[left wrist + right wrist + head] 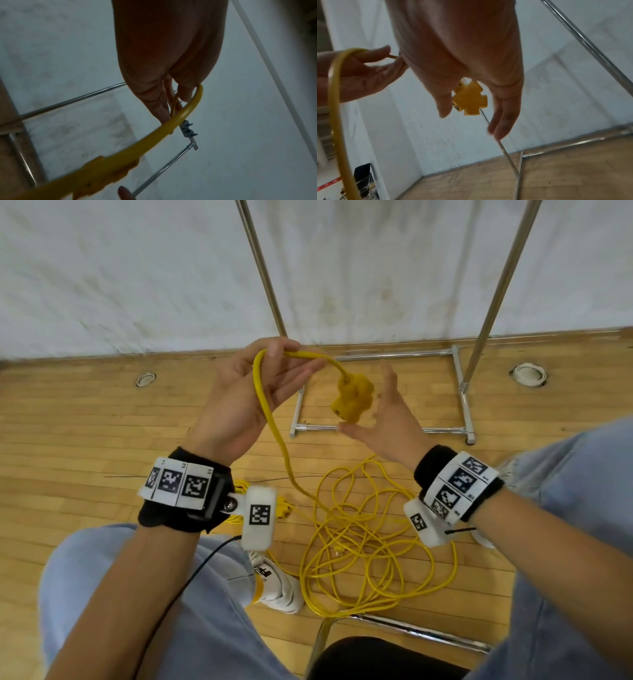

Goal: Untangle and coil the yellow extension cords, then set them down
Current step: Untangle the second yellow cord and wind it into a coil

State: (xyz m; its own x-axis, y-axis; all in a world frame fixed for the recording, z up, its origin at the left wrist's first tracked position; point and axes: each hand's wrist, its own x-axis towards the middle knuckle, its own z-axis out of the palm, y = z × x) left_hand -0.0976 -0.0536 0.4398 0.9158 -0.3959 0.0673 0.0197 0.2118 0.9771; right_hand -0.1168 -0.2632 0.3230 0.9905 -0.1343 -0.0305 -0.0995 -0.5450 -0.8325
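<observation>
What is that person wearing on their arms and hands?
The hands are bare, no gloves and no sleeves. Each wrist has a black wristband wrapped with white panels printed with black square code markers. A white camera block sticks out from each band, with a thin black cable trailing from the left one.
</observation>
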